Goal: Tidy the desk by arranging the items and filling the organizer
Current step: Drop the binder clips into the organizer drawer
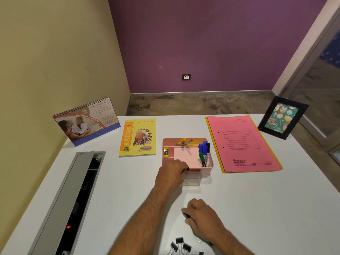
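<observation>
Your left hand [172,173] is curling round a small dark clip at the organizer [208,167] drawer's [192,180] mouth, probably to drop it in. Your right hand [201,215] is pinching another clip at 6 o'clock of the organizer, with spare clips [181,245] waiting at 6 o'clock again.

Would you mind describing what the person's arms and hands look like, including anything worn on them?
Both forearms are bare, with visible hair and no sleeves in view. The left hand and the right hand wear no gloves; no rings, watch or bracelets are visible on them.
</observation>
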Available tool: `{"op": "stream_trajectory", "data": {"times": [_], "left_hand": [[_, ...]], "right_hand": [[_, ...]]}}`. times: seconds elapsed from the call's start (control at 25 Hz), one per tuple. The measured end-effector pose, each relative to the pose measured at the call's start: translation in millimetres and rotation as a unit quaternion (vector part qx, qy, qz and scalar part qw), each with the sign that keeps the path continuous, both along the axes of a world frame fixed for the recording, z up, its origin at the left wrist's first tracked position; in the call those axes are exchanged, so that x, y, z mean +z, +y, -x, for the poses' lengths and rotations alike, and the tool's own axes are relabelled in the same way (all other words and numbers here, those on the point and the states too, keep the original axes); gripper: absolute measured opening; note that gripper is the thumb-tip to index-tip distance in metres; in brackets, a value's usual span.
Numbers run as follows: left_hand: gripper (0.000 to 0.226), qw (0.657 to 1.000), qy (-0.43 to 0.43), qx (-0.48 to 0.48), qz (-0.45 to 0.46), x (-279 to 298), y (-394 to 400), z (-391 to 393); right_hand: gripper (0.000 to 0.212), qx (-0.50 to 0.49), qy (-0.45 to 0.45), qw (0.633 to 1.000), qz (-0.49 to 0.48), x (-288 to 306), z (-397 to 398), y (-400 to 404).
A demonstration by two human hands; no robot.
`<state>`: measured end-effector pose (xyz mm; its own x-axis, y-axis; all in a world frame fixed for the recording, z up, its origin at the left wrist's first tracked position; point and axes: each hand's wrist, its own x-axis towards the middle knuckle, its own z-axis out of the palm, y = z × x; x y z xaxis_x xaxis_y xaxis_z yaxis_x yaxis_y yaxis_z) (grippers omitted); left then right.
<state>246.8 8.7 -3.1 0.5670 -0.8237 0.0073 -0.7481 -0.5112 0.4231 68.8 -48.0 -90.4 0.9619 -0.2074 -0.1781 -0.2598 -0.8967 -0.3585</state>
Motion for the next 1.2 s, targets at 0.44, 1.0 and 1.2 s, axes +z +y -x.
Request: {"op": "stream_trajectory", "data": {"times": [0.44, 1.0, 1.2], "left_hand": [[0.025, 0.996, -0.062, -0.063, -0.027, -12, -1, 5], [0.025, 0.960, 0.196, -0.122, 0.156, -17, 17, 12], [0.031, 0.973, 0.138, 0.011, 0.185, -18, 13, -2]], "right_hand": [[0.020, -0.233, -0.096, 0.958, -0.139, 20, -2, -4], [0.040, -0.422, -0.237, 0.657, -0.578, 54, -34, -17], [0.009, -0.403, -0.207, 0.695, -0.558, 30, -19, 6]]}}
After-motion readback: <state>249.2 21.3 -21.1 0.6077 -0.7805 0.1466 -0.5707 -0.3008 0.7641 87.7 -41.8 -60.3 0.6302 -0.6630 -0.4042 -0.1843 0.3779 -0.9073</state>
